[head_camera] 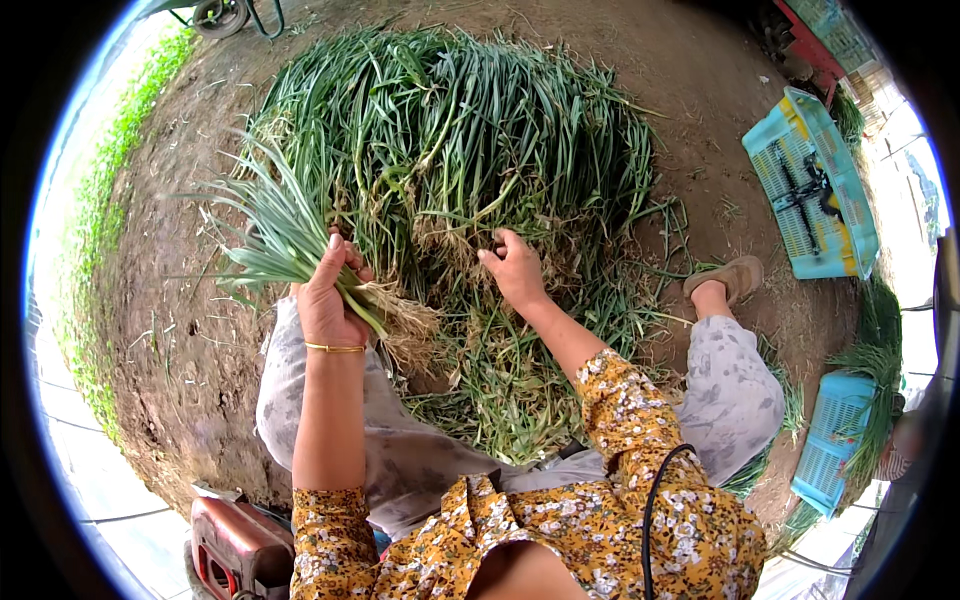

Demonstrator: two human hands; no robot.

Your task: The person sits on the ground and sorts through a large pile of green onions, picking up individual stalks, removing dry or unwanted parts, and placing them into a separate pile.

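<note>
My left hand (330, 289) is closed around a bunch of scallion-like allium plants (289, 240). Their green leaves fan out to the upper left, and pale stems end in a tangle of dry, stringy roots (401, 311) on the right of the fist. A large pile of the same plants (457, 127) lies on the ground ahead, leaves pointing away and roots towards me. Over the near, root side of that pile is my right hand (517, 270), thumb and forefinger apart with nothing visible between them.
Stripped leaves and trimmings (510, 412) litter the ground between my legs. A turquoise plastic crate (814, 187) lies at the right, and a blue crate (832, 442) stands lower right beside more greens (874, 367). A red metal object (240, 547) sits lower left; a wheel (220, 16) shows top left.
</note>
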